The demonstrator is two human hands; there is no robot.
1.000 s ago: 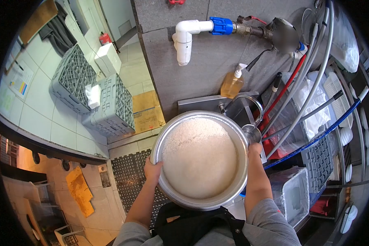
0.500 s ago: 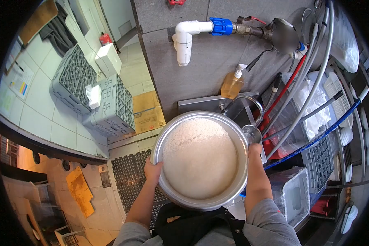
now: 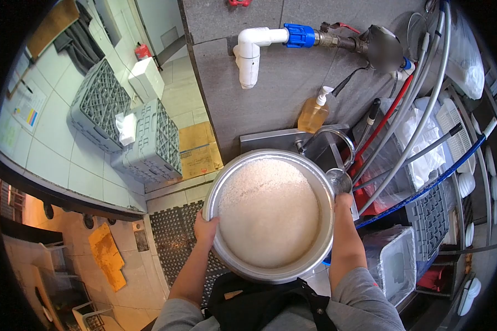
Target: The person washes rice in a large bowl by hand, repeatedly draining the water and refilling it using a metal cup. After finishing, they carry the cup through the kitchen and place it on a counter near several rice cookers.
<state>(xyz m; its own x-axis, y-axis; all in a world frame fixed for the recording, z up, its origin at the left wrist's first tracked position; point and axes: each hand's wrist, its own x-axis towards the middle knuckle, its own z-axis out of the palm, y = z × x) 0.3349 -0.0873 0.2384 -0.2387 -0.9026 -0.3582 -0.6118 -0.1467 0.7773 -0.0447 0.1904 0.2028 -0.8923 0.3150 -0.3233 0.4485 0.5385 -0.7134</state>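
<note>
While left hand (image 3: 206, 229) and right hand (image 3: 343, 200) clamp fingers on its sides | pot (image 3: 269, 274) opens upward | axis near-vertical

Tiled floor (image 3: 83, 265) carried a black perforated mat (image 3: 176, 237), a flat brown cardboard (image 3: 196, 148) by the doorway and an orange-looking piece (image 3: 106, 255) at lower left. Metal sink (image 3: 259, 139) had an amber pump bottle (image 3: 313, 116) at its back edge.
</note>
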